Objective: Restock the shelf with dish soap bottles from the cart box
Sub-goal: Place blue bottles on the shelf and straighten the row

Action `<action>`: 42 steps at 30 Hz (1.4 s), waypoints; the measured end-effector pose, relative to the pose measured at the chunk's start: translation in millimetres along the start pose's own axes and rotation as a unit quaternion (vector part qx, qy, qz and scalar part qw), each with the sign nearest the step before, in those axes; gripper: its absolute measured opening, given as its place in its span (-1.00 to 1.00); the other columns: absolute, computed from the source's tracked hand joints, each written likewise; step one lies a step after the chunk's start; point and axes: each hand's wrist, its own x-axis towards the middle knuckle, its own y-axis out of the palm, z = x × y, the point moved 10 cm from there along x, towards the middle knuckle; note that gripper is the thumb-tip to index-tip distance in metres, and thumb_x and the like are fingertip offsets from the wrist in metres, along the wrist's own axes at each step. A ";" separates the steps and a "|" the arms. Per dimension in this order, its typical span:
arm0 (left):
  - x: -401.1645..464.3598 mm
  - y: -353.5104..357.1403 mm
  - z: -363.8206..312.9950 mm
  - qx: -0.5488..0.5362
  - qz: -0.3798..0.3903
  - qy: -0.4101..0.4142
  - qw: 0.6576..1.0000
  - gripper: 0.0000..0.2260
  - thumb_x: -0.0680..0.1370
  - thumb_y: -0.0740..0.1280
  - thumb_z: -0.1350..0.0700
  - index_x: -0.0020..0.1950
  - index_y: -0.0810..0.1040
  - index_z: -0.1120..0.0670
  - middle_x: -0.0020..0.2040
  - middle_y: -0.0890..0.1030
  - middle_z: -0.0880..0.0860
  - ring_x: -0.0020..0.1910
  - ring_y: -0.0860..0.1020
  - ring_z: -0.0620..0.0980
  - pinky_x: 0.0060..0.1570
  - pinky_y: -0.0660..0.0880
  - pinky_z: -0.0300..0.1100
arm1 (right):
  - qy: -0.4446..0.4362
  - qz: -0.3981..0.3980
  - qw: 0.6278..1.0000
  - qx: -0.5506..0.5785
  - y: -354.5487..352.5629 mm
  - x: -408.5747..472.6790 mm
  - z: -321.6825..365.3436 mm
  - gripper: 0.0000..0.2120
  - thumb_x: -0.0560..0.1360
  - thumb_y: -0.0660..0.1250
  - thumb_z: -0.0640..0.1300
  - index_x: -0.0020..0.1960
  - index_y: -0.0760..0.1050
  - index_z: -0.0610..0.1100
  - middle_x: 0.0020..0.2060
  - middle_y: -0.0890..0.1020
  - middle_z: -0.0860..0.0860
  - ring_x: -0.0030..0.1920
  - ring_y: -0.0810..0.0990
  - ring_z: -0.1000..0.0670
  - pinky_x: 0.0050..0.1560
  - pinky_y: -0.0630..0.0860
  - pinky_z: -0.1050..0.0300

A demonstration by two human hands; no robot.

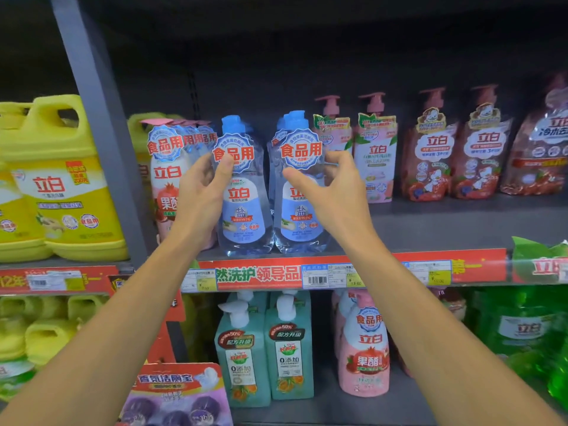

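- Two bare forearms, rising from the lower corners of the frame toward the centre.
- Grey metal shelf (pixel 430 229), middle of frame, with a red price strip (pixel 307 273) along its front edge and a grey upright post (pixel 101 130) at upper left.
- Yellow plastic jugs with moulded handles (pixel 61 179), left of the post, mid-left of frame.
- Dark red refill pouches with pink pump tops (pixel 458 155), upper right, standing on the same shelf.
- Left clear dish soap bottle with blue cap and round red-lettered neck tag (pixel 242 210), upright at the shelf's front edge, centre of frame.
- Right clear dish soap bottle with blue cap and matching tag (pixel 299 210), upright just beside the first, more blue-capped bottles lined behind it.
- Teal pump bottles with white heads (pixel 264 348), lower centre, on the shelf below.
- Pink pomegranate-label bottles (pixel 364 355), lower centre-right, beside the teal ones.
- Green translucent bottles (pixel 522 333), lower right.
- Purple toilet-block pack with red header card (pixel 175 398), bottom centre-left.
- Left hand (pixel 199 192), grasping the left bottle at its shoulder, thumb across the front below the tag, fingers round the far side.
- Right hand (pixel 335 186), curled round the right bottle's shoulder, thumb in front, fingers wrapped behind.
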 end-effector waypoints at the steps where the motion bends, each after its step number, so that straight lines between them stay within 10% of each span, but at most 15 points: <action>1: -2.2 1.8 -1.4 0.006 0.002 0.002 1.000 -0.77 0.66 0.22 0.03 0.28 0.48 0.07 0.16 0.65 -0.03 0.12 0.64 -0.10 0.03 0.60 -0.22 | -0.004 0.001 1.000 -0.019 0.3 -3.2 1.8 -0.49 0.38 0.53 0.15 0.18 0.36 0.04 0.00 0.58 0.24 0.11 0.58 0.13 0.15 0.55 -0.03; 5: -11.7 2.3 -2.6 0.102 -0.016 0.040 0.994 -0.59 0.67 0.15 -0.10 0.47 0.17 -0.02 0.29 0.47 -0.10 0.18 0.53 -0.32 0.14 0.52 -0.32 | -0.033 -0.002 0.992 -0.122 3.1 -18.1 4.0 -0.32 0.36 0.54 0.16 0.32 0.31 -0.05 0.14 0.53 0.11 0.16 0.55 0.01 0.12 0.53 -0.06; 8: -24.1 0.9 6.1 0.157 -0.029 0.056 0.986 -0.44 0.59 0.17 -0.23 0.51 0.13 -0.03 0.41 0.44 -0.05 0.34 0.46 -0.15 0.35 0.43 0.03 | -0.044 0.003 0.980 -0.196 7.7 -26.3 0.6 -0.19 0.37 0.53 0.19 0.43 0.24 -0.11 0.30 0.42 -0.02 0.29 0.48 -0.07 0.16 0.51 -0.05; 17: -69.8 5.2 11.8 0.408 -0.081 0.046 0.908 -0.10 0.44 0.46 -0.16 0.60 0.04 0.13 0.41 0.31 0.14 0.39 0.33 0.12 0.27 0.39 0.02 | -0.054 0.016 0.959 -0.279 13.3 -39.4 -6.0 -0.06 0.39 0.49 0.20 0.54 0.08 -0.14 0.36 0.35 -0.04 0.40 0.37 -0.09 0.17 0.47 -0.05; 25: -52.4 18.3 16.0 0.467 -0.090 0.014 0.879 -0.14 0.47 0.46 -0.10 0.55 0.07 0.23 0.33 0.32 0.18 0.22 0.43 0.23 0.03 0.37 -0.03 | -0.037 0.008 0.971 -0.237 9.2 -41.1 -16.6 -0.13 0.36 0.51 0.20 0.50 0.19 -0.08 0.34 0.42 0.00 0.36 0.42 -0.08 0.17 0.46 -0.05; 42: 5.1 17.6 53.8 0.498 -0.093 -0.029 0.862 -0.26 0.47 0.50 0.01 0.44 0.20 0.35 0.33 0.46 0.29 0.30 0.46 0.27 0.22 0.40 0.05 | -0.047 0.024 0.974 -0.219 9.9 -40.8 -20.8 -0.18 0.40 0.52 0.11 0.51 0.19 -0.07 0.35 0.46 0.02 0.34 0.44 -0.06 0.18 0.50 -0.07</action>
